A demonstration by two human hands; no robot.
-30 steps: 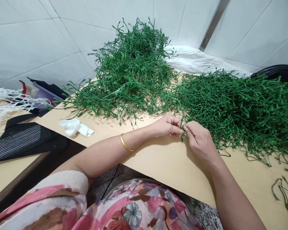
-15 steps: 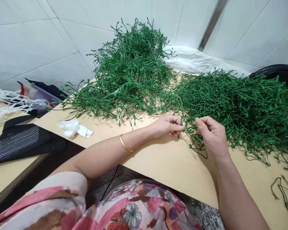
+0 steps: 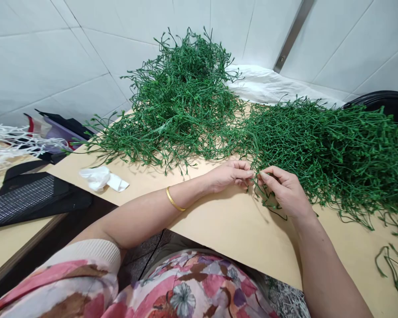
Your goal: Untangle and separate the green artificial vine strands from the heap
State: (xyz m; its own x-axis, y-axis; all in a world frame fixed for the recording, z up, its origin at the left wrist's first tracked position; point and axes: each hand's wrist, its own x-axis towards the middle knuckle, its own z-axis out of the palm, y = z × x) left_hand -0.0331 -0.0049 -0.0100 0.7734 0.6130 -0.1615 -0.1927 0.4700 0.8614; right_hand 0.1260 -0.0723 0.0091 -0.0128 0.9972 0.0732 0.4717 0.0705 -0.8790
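Thin green knotted cords point(image 3: 256, 181) bridge the narrowly pinched fingertips of the left hand point(image 3: 234, 175) and right hand point(image 3: 287, 189), trailing slantwise beneath the nearer right one, with a tangled green cord pile point(image 3: 295, 137) just beyond both hands

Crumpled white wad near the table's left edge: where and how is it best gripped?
Pinch the white wad by its bunched left part, coming from above and from the person's side of the table. That part looks puffed into folds that fingertips could close on; the right end seems flatter. The green strands lie beyond it, so the near side looks freer.
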